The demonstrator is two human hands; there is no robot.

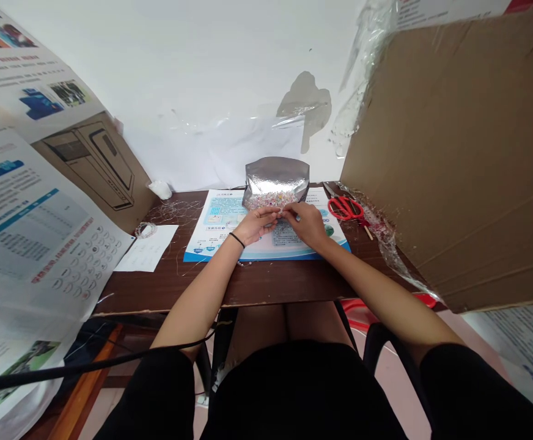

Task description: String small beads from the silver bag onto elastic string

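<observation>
My left hand [256,226] is turned partly palm up, with its thumb and fingertips pinched together. My right hand [307,223] meets it from the other side in a pinch, fingertips almost touching. What lies between the fingertips is too small to make out. Just behind the hands stands an open silver pouch [277,170], holding many tiny multicoloured beads [270,200]. Beneath both hands lies a printed blue and white sheet [208,245] on the dark table.
Red-handled scissors [345,208] lie to the right, beside crumpled clear plastic [388,247]. At left are tangled clear thread [177,212], a beaded loop [145,230] and a white paper slip [147,253]. Cardboard panels [454,165] wall in both sides; a white wall [230,73] stands behind.
</observation>
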